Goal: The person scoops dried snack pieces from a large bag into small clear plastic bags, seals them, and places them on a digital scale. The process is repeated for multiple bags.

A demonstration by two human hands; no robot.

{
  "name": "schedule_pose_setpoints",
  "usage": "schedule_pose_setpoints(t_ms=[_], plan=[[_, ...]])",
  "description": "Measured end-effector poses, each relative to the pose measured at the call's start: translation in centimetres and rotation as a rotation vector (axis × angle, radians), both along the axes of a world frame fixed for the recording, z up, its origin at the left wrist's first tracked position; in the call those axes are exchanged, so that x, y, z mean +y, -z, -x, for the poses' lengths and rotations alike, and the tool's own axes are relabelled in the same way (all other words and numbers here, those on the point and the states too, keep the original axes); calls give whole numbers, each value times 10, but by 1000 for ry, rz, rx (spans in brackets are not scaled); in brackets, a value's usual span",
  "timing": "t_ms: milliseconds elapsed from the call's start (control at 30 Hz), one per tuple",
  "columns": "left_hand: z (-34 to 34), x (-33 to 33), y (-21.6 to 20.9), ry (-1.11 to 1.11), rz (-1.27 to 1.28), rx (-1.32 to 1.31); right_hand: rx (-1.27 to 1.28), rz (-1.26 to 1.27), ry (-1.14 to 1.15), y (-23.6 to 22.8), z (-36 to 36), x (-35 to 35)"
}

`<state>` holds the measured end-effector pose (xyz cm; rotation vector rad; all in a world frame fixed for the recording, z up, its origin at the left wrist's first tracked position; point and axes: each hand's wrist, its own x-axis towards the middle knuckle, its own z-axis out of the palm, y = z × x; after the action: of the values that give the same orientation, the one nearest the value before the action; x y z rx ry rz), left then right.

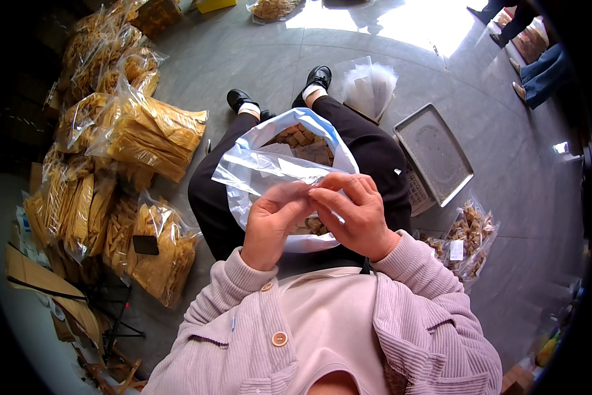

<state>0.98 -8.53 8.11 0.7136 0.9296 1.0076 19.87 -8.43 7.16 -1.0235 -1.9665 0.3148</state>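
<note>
Between my legs stands a white plastic sack (242,209) with its mouth spread wide. Brown, square-cut pieces (302,139) lie inside it. Over the sack my hands meet at the edge of a clear plastic bag (259,167), which stretches out flat to the left and looks unfilled. My left hand (279,214) pinches the bag's right end between thumb and fingers. My right hand (352,209) pinches the same end, its fingertips touching those of the left. Fingers hide the exact edge they grip.
Clear bags of yellow dried sticks (157,131) are piled at left, with a dark phone-like slab (146,245) on one. At right are a stack of clear bags (368,89), a metal tray (434,155) and bagged brown pieces (470,237). Other people's legs (539,76) show far right.
</note>
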Motion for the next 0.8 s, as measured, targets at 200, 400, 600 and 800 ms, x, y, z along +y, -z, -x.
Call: schedule_pose_setpoints(t_ms=[200,400,600,800], plan=[[3,3,0,6,109,-74,-37,-21,-60,-2,1,3],[-2,2,-2,-61,145,-24,190,123,11,5,5,3],[4,-1,0,-19,113,121,287,128,15,5,8,6],[3,1,-1,-32,170,7,287,170,-1,10,6,6]])
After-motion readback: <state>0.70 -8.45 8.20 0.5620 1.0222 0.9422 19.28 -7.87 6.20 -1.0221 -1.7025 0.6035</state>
